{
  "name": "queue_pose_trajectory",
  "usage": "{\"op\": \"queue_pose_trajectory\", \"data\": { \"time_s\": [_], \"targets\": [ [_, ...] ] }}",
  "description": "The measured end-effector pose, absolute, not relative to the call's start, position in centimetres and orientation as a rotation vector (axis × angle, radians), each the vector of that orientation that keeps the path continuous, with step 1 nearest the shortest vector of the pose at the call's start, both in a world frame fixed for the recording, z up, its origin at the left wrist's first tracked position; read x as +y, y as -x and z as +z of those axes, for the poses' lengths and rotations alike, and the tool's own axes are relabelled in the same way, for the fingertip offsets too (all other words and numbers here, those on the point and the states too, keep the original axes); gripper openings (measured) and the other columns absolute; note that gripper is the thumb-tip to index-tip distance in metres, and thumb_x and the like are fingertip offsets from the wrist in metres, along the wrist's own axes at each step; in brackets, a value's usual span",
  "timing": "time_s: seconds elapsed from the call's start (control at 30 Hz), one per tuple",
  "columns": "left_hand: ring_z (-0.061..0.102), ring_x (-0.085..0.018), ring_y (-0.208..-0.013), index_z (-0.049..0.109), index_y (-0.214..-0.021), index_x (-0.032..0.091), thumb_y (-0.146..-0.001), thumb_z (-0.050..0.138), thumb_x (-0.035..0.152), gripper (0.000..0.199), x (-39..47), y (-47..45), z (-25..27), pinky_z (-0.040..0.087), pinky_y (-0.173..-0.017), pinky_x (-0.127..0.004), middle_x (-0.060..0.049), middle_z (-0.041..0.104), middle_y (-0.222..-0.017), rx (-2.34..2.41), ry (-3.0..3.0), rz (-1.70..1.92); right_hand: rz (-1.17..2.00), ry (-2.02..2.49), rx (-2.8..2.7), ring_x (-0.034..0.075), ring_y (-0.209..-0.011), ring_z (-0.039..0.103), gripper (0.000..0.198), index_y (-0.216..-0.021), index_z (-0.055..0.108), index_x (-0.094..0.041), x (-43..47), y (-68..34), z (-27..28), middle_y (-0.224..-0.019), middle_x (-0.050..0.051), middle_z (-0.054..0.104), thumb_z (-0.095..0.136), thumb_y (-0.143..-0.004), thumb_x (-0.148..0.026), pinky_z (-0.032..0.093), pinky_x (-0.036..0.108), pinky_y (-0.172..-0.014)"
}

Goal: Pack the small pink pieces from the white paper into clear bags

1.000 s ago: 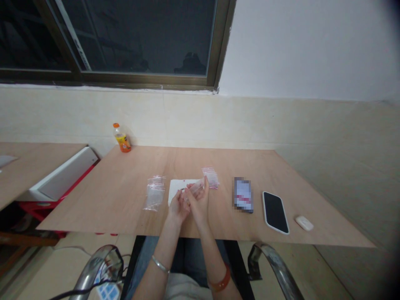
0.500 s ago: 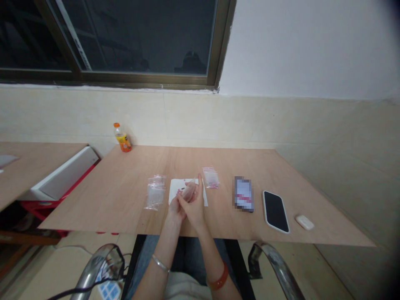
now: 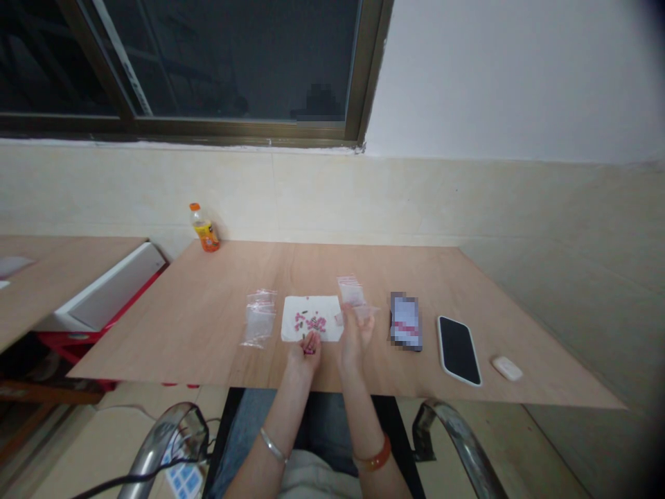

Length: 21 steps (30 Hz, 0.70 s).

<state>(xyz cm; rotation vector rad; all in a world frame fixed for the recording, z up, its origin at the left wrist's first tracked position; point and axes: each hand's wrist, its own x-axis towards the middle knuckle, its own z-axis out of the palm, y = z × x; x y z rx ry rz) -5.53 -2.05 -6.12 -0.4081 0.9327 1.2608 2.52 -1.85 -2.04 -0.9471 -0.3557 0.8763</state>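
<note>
A white sheet point(image 3: 329, 306) lies on the table with small pink and dark pieces point(image 3: 316, 324) scattered over its middle. At its near edge, my left hand point(image 3: 303, 353) is curled closed around a few of these pink pieces, partly hidden by the fingers. My right hand point(image 3: 353, 341) pinches a clear plastic bag point(image 3: 366, 312) just right of the sheet. Behind that bag lie more clear zip bags point(image 3: 352, 290). To the left of the sheet rests another stack of clear zip bags point(image 3: 259, 322).
Right of my hands lie a phone with a lit, blurred screen point(image 3: 406, 320), a dark-screened phone with a white edge point(image 3: 459, 351) and a small white case point(image 3: 507, 369). An orange drink bottle point(image 3: 206, 232) stands at the back left corner of the wooden table point(image 3: 171, 326).
My hands, which were together over the sheet, have parted. The right has moved right with the clear bag; the left has drawn back toward me, uncovering the pink pieces.
</note>
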Motion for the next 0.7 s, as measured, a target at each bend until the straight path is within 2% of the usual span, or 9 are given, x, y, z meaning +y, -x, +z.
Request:
{"op": "queue_pose_trajectory", "data": {
  "time_s": [0.27, 0.5, 0.6, 0.7],
  "targets": [
    [0.058, -0.012, -0.048, 0.054, -0.077, 0.014, -0.075, 0.029, -0.004, 0.03, -1.96, 5.42, -6.15, 0.053, -0.045, -0.021, -0.002, 0.055, -0.057, 0.967, 0.479, 1.257, 0.894, 0.9, -0.22, 0.013, -0.073, 0.064, 0.037, -0.091, 0.05, -0.019, -1.52, -3.58, -2.02, -0.09, 0.001, 0.065, 0.071, -0.063, -0.028, 0.054, 0.026, -0.063],
    [0.048, -0.007, -0.041, 0.047, -0.067, 0.017, -0.079, 0.029, -0.004, 0.03, -2.21, 5.69, -5.63, 0.05, -0.046, -0.017, 0.003, 0.044, -0.052, 0.957, 0.463, 1.279, 0.904, 0.902, -0.228, 0.015, -0.076, 0.064, 0.036, -0.09, 0.05, -0.018, -1.53, -3.46, -2.36, -0.093, 0.004, 0.066, 0.071, -0.063, -0.029, 0.054, 0.028, -0.066],
    [0.053, -0.01, -0.049, 0.052, -0.076, 0.017, -0.082, 0.03, 0.001, 0.028, -2.23, 5.86, -5.54, 0.052, -0.05, -0.021, -0.001, 0.05, -0.06, 0.972, 0.45, 1.274, 0.903, 0.911, -0.246, 0.015, -0.077, 0.064, 0.034, -0.089, 0.049, -0.018, -1.63, -3.42, -2.26, -0.093, 0.004, 0.066, 0.07, -0.064, -0.03, 0.054, 0.029, -0.068],
    [0.06, -0.014, -0.061, 0.055, -0.095, 0.016, -0.084, 0.029, 0.006, 0.03, -2.22, 6.0, -5.43, 0.054, -0.053, -0.024, -0.007, 0.059, -0.078, 1.001, 0.445, 1.256, 0.887, 0.925, -0.251, 0.015, -0.077, 0.064, 0.034, -0.089, 0.049, -0.018, -1.71, -3.42, -2.05, -0.093, 0.004, 0.067, 0.07, -0.064, -0.031, 0.054, 0.03, -0.068]
  ]
}}
